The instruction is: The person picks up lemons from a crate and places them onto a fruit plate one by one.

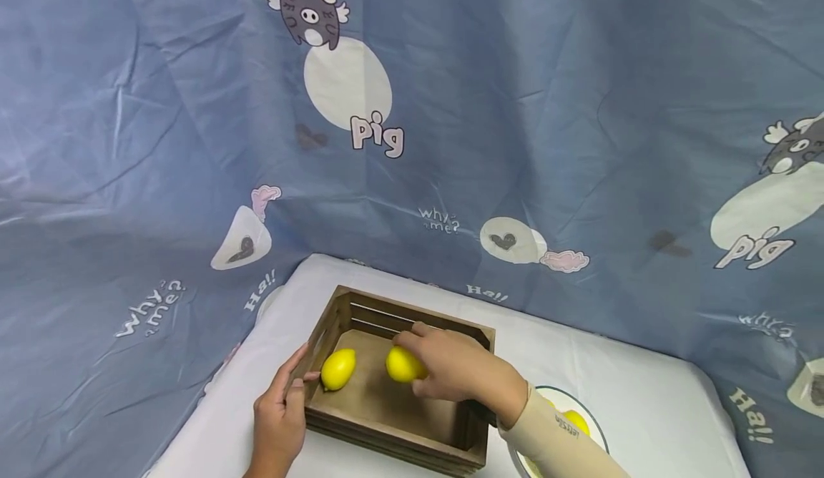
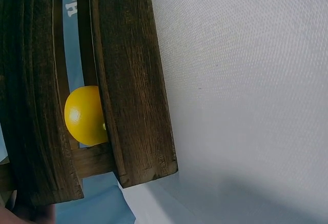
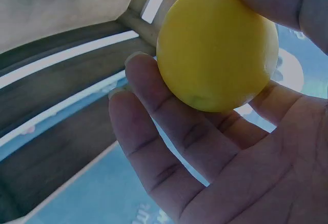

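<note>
A slatted brown wooden crate (image 1: 380, 399) stands on the white surface. In the head view my left hand (image 1: 280, 417) grips the crate's left end wall, with fingertips at its rim; only a blurred part of that hand shows in the left wrist view. Close to those fingertips, a yellow lemon (image 1: 337, 369) lies on the crate's floor; it also shows between the slats as a lemon (image 2: 86, 115) in the left wrist view. Over the crate's inside, my right hand (image 1: 453, 365) holds a second lemon (image 3: 218, 47) between thumb and fingers.
Right of the crate, partly under my right forearm, is a white plate (image 1: 595, 431) with a dark rim, holding more yellow lemons (image 1: 576, 421). A blue printed curtain (image 1: 450, 106) hangs behind and to the left of the white surface (image 1: 644, 406).
</note>
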Action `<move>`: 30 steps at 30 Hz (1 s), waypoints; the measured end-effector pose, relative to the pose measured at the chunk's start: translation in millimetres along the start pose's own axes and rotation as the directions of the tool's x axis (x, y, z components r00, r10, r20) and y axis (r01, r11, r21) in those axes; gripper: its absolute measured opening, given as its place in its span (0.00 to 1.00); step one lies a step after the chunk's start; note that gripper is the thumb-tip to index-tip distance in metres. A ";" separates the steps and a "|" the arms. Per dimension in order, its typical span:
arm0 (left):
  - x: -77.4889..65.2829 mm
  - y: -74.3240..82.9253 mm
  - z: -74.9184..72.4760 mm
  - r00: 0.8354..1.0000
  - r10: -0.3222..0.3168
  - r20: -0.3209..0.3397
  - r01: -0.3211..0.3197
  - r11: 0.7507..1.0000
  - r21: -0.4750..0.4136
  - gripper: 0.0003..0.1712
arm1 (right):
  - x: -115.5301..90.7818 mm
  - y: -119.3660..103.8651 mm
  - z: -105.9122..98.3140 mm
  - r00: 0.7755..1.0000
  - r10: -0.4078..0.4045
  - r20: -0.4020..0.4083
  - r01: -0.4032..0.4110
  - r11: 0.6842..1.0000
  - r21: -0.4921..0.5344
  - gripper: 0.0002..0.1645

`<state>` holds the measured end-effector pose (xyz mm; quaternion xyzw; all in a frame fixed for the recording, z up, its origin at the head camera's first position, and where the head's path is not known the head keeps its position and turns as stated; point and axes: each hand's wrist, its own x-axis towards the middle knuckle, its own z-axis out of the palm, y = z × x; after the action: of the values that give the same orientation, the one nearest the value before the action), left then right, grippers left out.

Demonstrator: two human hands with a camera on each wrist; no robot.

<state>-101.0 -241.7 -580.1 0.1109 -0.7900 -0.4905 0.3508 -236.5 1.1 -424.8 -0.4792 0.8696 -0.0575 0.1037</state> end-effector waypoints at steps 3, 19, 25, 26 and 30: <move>0.1 0.5 0.9 1.000 -0.006 0.007 0.006 1.000 0.010 0.33 | -14.5 4.5 -3.4 1.000 0.003 -0.028 -0.002 0.999 0.040 0.37; 1.3 1.0 -2.3 0.998 -0.055 0.025 0.054 0.998 0.030 0.32 | -100.3 33.7 -6.7 0.946 0.136 -0.295 -0.065 0.969 0.240 0.37; -1.2 2.5 -1.9 0.997 -0.081 0.005 0.080 0.994 0.071 0.32 | -139.9 46.4 13.7 0.939 0.246 -0.241 -0.175 0.944 0.281 0.35; -1.2 3.5 -1.5 0.997 -0.082 -0.001 0.082 0.994 0.075 0.33 | -146.5 48.5 17.6 0.936 0.267 -0.231 -0.195 0.936 0.292 0.35; -0.3 6.0 1.6 0.997 -0.075 -0.013 0.076 0.995 0.071 0.33 | -172.0 59.2 33.9 0.919 0.345 -0.191 -0.263 0.898 0.353 0.35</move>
<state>-100.8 -237.5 -575.5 0.1558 -0.8005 -0.4742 0.3318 -187.9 178.1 -448.1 -0.3021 0.9192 -0.2403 0.0778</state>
